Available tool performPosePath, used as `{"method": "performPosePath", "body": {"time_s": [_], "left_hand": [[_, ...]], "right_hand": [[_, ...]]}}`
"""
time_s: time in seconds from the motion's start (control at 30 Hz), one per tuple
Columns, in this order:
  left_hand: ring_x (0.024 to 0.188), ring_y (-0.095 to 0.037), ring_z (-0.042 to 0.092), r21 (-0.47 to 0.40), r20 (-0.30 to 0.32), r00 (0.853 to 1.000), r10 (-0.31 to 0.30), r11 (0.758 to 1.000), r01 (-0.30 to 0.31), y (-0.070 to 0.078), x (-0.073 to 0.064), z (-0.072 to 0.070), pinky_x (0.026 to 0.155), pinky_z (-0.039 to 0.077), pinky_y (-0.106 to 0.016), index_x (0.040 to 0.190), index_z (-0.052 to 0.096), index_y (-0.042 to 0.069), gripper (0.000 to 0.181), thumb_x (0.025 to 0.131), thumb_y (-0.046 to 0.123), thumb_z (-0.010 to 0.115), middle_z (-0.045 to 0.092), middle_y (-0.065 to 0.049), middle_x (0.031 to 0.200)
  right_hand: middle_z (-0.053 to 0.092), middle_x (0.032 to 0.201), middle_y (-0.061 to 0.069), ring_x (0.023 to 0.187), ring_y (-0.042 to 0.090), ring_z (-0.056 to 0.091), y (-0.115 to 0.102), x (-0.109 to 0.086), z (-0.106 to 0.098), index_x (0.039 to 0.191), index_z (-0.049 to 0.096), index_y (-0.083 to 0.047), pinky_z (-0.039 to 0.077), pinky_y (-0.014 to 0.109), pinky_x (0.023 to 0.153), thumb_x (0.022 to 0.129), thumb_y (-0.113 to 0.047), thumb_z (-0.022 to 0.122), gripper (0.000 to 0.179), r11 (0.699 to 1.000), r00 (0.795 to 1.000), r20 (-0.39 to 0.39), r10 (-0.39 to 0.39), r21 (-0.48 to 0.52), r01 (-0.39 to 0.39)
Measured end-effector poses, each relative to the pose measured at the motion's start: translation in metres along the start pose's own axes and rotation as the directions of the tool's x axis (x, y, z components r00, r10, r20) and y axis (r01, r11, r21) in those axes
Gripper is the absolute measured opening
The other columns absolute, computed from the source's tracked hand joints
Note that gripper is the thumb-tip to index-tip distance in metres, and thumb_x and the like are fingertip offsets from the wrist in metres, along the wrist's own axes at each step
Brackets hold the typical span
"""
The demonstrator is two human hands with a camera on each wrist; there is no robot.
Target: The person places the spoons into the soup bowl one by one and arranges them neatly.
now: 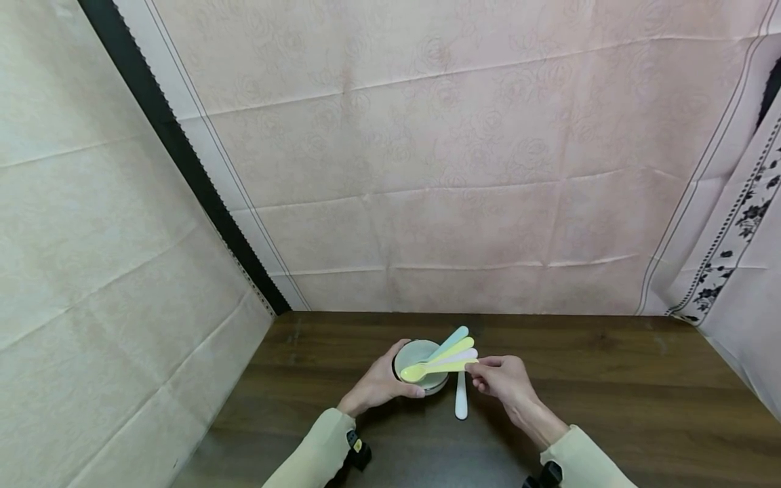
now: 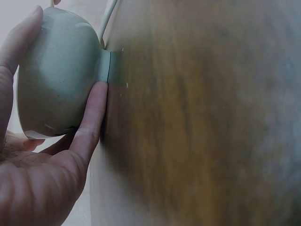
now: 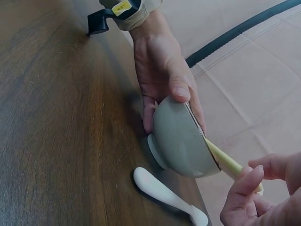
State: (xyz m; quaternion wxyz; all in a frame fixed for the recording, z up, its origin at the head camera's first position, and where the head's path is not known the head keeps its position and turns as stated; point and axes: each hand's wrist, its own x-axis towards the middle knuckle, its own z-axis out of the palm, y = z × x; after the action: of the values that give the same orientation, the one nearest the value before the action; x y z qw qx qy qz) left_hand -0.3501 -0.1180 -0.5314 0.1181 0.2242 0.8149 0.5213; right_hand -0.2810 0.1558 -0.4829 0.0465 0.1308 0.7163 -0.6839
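Note:
A pale green bowl (image 1: 413, 352) stands on the wooden table. My left hand (image 1: 379, 383) grips it, with the thumb at its rim and other fingers around its side; one fingertip reaches the foot in the left wrist view. Above the bowl's opening, my right hand (image 1: 505, 381) pinches a yellow spoon (image 1: 416, 373) by the handle end. Behind it a blue spoon (image 1: 455, 335), another yellow spoon (image 1: 459, 346) and a lilac spoon (image 1: 466, 354) fan out over the right rim. Their heads are partly hidden. Beside the bowl lies a white spoon (image 3: 162, 193).
The brown wooden table (image 1: 610, 393) ends at a pale cloth backdrop (image 1: 464, 169). Another cloth panel (image 1: 122, 305) hangs at the left, with a dark strip (image 1: 183, 156) along its edge. Floral-trimmed cloth (image 1: 744, 230) is on the right.

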Motion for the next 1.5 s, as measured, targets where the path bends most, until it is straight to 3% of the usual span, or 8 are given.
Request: {"method": "performPosePath", "body": {"time_s": [0.93,1.2,1.5], "left_hand": [[0.129,-0.019,0.059,-0.027,0.018,1.0,0.01,1.0,-0.009,0.0,-0.001,0.0,0.113,0.044,-0.045,0.159,0.046,0.027,0.094,0.082,0.025,0.099,0.063,0.001,0.15],[0.13,-0.02,0.059,-0.023,0.011,1.0,0.003,1.0,-0.002,-0.001,-0.001,0.001,0.114,0.044,-0.045,0.159,0.046,0.027,0.095,0.08,0.026,0.099,0.063,0.002,0.15],[0.13,-0.02,0.059,-0.035,0.016,1.0,0.015,0.999,-0.014,0.001,0.0,-0.001,0.115,0.043,-0.045,0.158,0.048,0.026,0.093,0.08,0.024,0.099,0.064,0.002,0.15]], "right_hand": [[0.067,0.074,0.004,0.068,0.011,0.062,0.012,-0.002,0.001,0.104,0.071,0.009,0.055,0.022,0.062,0.095,-0.005,0.08,0.019,1.0,1.0,0.013,-0.014,-0.012,0.014],[0.069,0.073,0.005,0.067,0.011,0.063,0.013,-0.006,0.002,0.106,0.074,0.008,0.055,0.023,0.062,0.095,-0.008,0.081,0.021,0.997,1.0,0.001,-0.014,-0.07,0.014],[0.068,0.067,0.003,0.062,0.012,0.062,0.019,-0.011,0.004,0.086,0.077,0.001,0.053,0.026,0.059,0.093,-0.01,0.083,0.014,0.976,0.998,-0.021,-0.051,-0.214,0.046]]}}
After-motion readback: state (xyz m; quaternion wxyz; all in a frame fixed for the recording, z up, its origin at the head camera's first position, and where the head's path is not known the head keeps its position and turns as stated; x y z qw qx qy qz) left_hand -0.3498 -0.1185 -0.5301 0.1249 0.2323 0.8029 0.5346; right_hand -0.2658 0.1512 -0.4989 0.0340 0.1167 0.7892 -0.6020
